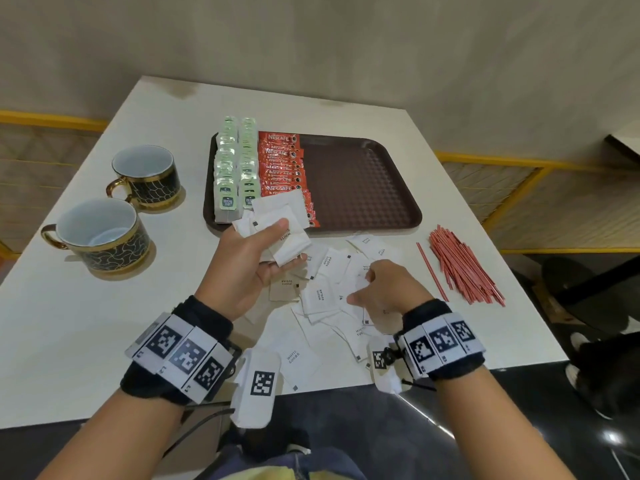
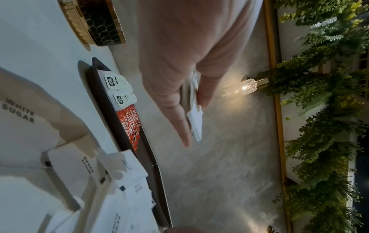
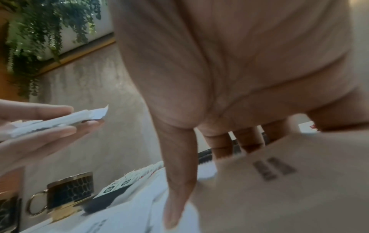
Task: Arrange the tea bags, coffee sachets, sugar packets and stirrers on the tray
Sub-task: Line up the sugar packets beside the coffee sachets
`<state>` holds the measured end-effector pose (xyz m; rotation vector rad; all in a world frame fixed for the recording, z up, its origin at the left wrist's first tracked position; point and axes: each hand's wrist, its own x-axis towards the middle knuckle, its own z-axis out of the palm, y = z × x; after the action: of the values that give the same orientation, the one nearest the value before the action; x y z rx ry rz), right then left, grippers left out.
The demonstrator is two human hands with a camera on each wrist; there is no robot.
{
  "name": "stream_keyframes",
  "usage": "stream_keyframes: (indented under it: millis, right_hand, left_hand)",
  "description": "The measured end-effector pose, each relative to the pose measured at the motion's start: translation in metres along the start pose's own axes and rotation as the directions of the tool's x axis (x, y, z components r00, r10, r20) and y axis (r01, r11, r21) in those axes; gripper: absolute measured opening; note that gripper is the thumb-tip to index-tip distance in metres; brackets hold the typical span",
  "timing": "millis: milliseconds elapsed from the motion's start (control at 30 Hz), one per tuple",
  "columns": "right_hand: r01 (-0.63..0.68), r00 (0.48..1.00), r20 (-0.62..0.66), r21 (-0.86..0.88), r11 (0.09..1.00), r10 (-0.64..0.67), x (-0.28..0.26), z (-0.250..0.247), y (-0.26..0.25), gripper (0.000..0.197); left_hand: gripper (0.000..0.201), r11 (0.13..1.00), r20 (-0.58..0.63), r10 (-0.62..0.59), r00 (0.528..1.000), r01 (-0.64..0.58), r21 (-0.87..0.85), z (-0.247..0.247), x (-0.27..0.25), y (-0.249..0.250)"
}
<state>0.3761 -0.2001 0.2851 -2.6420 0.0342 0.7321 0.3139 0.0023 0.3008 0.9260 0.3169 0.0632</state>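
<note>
A brown tray holds two rows of tea bags at its left and a row of red coffee sachets beside them; its right half is bare. At the tray's front edge my left hand grips a stack of white sugar packets between thumb and fingers, edge-on in the left wrist view. More sugar packets lie scattered on the table in front of me. My right hand is down on that pile, thumb and curled fingers closing on one packet. Red stirrers lie in a heap to the right.
Two black-and-gold mugs stand on the white table to the left of the tray. One stirrer lies apart from the heap. The table's near edge is just behind my wrists.
</note>
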Motion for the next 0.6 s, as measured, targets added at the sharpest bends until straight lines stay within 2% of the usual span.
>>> stream_keyframes:
  millis: [100,200,300,367,533,567,600]
  right_hand:
    - [0.037,0.999,-0.027,0.086,0.996,-0.035,0.002,-0.011,-0.002,0.032]
    - [0.042,0.998,0.039,0.109,0.993,-0.047,0.004,-0.025,0.005,0.039]
    - [0.037,0.985,0.172,-0.041,0.999,-0.029,0.001,-0.029,0.017,0.048]
    - [0.067,0.981,0.193,-0.183,0.981,-0.031,0.002,-0.026,0.022,0.057]
    - [0.122,0.984,0.162,-0.273,0.954,-0.079,0.0,-0.028,0.015,0.026]
    - [0.145,0.982,0.152,-0.258,0.955,-0.109,0.0,-0.031,0.014,0.018]
    - [0.169,0.981,0.128,-0.22,0.961,-0.144,-0.001,-0.034,0.012,0.018]
  left_hand:
    - [0.03,0.999,-0.012,-0.023,1.0,0.023,-0.037,-0.001,0.0,0.003]
    - [0.036,0.998,-0.017,-0.031,0.999,0.03,-0.048,-0.006,-0.001,0.008]
    - [0.043,0.998,-0.013,-0.037,0.999,0.036,-0.044,-0.011,0.0,0.011]
    - [0.046,0.999,-0.008,-0.038,0.999,0.038,-0.037,-0.012,0.0,0.012]
    - [0.045,0.998,0.005,-0.059,0.998,0.059,-0.038,-0.008,0.002,0.013]
    - [0.044,0.997,0.002,-0.065,0.998,0.065,-0.038,-0.008,0.003,0.013]
    - [0.044,0.997,-0.003,-0.071,0.997,0.071,-0.042,-0.008,0.004,0.013]
